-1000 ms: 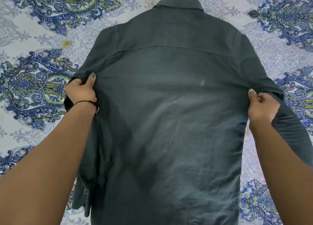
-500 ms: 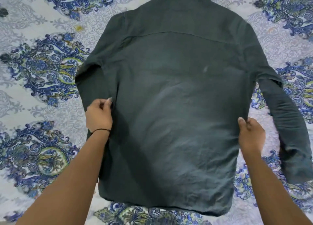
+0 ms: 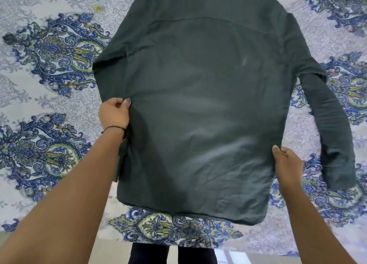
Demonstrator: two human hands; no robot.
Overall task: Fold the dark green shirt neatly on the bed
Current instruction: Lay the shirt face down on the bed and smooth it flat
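Observation:
The dark green shirt [image 3: 202,104] lies back-side up on the bed, collar far from me, hem near the bed's front edge. My left hand [image 3: 114,112] pinches the shirt's left side edge, where the left sleeve is tucked under the body. My right hand [image 3: 286,161] grips the right side edge lower down, thumb on top of the cloth. The right sleeve [image 3: 329,132] lies free, angled down and outward to the right of that hand.
The bed is covered by a white sheet [image 3: 49,80] with blue and green paisley motifs. Its front edge [image 3: 178,242] runs across the bottom, with floor and my dark trousers [image 3: 170,253] below it.
Both hands slid down the shirt's side edges from near the armholes toward the hem. My view pulled back, so the hem and the bed's front edge came into sight.

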